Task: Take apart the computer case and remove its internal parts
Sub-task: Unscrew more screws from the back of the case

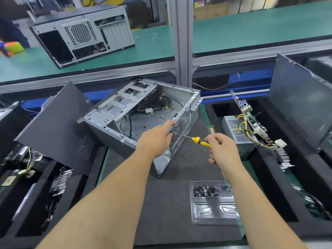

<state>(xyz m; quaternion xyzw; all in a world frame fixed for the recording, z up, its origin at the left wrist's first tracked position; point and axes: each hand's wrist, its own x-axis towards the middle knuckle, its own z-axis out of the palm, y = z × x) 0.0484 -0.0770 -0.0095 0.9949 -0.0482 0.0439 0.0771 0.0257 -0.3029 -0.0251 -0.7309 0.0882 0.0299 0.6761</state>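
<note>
Gripping yellow screwdriver (198, 141) w/ right hand (221, 150), left hand (156, 141) steadying case (143, 112).

Mat: your dark work mat (172, 212) is carrying the open computer case (143, 112), lying on its side.
Tray: your clear plastic tray (213, 211) of screws (204, 191) is sitting on the mat's right.
Shelf: your green shelf (251, 31) is bearing a second case (84, 33).

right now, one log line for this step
left hand steadies case | right hand grips screwdriver | tip at rear panel
</note>
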